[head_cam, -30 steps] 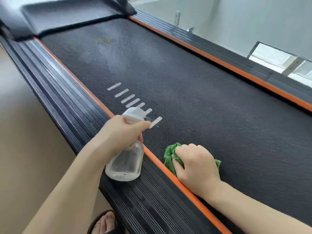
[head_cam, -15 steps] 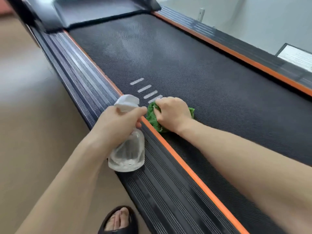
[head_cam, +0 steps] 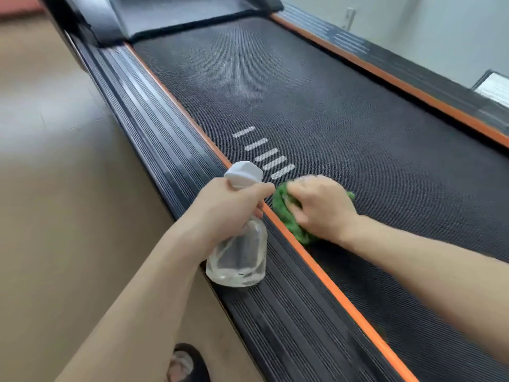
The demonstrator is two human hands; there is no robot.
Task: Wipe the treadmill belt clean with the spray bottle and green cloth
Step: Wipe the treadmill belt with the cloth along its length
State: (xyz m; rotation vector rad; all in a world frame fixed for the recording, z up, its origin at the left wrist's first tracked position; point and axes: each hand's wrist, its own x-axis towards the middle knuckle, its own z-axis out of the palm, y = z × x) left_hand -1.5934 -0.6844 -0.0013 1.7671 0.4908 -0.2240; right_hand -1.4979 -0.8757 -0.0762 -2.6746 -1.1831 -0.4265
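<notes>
Along the treadmill belt's (head_cam: 316,106) left edge, your right hand (head_cam: 321,206) bunches the soft, limp green cloth (head_cam: 285,213) flat while your left hand (head_cam: 225,208) grips the light, slippery spray bottle (head_cam: 239,255) by its neck

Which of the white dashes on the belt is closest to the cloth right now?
The last dash of the five visible, at the near end of the row. It sits just above the green cloth under the right hand; the others step away up the belt.

The right hand (head_cam: 321,206) (motion-blurred) hides most of the green cloth (head_cam: 283,213).
</notes>
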